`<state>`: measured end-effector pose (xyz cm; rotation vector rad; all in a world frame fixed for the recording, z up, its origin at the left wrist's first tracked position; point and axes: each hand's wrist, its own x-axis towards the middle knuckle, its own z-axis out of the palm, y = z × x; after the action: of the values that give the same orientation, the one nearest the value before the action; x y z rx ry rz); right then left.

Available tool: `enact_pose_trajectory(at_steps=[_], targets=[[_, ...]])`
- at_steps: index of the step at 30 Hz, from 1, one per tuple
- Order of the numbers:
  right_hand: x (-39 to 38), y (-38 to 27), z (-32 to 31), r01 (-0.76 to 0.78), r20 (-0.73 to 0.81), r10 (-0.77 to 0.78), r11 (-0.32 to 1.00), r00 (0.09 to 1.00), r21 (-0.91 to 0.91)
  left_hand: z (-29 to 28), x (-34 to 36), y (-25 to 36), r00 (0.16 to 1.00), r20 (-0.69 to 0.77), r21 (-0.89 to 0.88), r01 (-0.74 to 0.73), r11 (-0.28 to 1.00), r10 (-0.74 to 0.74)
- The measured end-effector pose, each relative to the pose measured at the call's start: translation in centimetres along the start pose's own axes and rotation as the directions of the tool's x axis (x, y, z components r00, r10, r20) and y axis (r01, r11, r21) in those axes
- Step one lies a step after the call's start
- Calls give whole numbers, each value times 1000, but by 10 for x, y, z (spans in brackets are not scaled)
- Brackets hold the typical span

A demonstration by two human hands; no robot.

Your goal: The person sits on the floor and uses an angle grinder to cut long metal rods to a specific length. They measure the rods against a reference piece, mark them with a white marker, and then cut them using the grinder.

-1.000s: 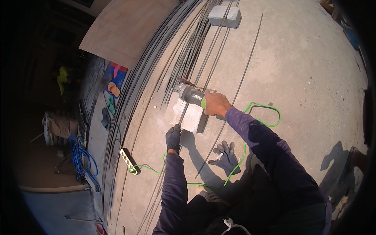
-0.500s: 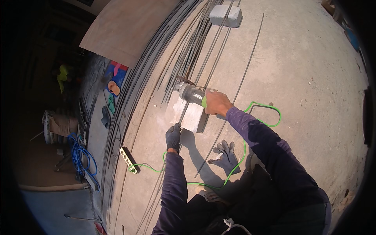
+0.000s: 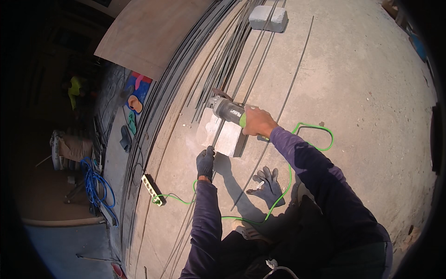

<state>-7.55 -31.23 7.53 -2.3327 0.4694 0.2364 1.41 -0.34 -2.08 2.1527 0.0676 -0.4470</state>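
Note:
My bare right hand [image 3: 259,122] is wrapped round the rear of an angle grinder [image 3: 230,111]. The grinder's disc [image 3: 222,95] lies at its far-left end, over a thin steel rod [image 3: 217,133]. Whether the disc touches the rod I cannot tell. The rod crosses the top of a pale concrete block [image 3: 226,143]. Just in front of that block, my left hand [image 3: 205,162], in a dark glove, is closed round the rod. A loose dark work glove [image 3: 268,187] lies on the ground to the right, near my feet.
Many long steel rods [image 3: 174,76] run along the left. Another block [image 3: 268,19] supports rods at the far end. A green cord [image 3: 290,179] loops behind my right arm to a power strip [image 3: 152,189]. Sandals [image 3: 134,104] and a coiled blue hose [image 3: 98,188] lie left.
The grinder has tilted slightly, and its disc shows at a somewhat different angle. My left hand stays in place on the rod.

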Motion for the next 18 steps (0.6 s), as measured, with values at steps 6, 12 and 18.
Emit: enact_pose_trajectory(at_steps=[6, 12, 18], targets=[[-15, 8, 4, -2, -32, 6, 992, 999, 123, 0, 1, 0, 1000, 15, -7, -2, 1000, 2], [-39, 52, 1, -54, -138, 147, 850, 979, 524, 1, -4, 9, 997, -78, -32, -7, 999, 4], [-104, 128, -44, -18, -107, 311, 375, 944, 927, 4, 28, 69, 930, -249, 114, -250, 962, 271]])
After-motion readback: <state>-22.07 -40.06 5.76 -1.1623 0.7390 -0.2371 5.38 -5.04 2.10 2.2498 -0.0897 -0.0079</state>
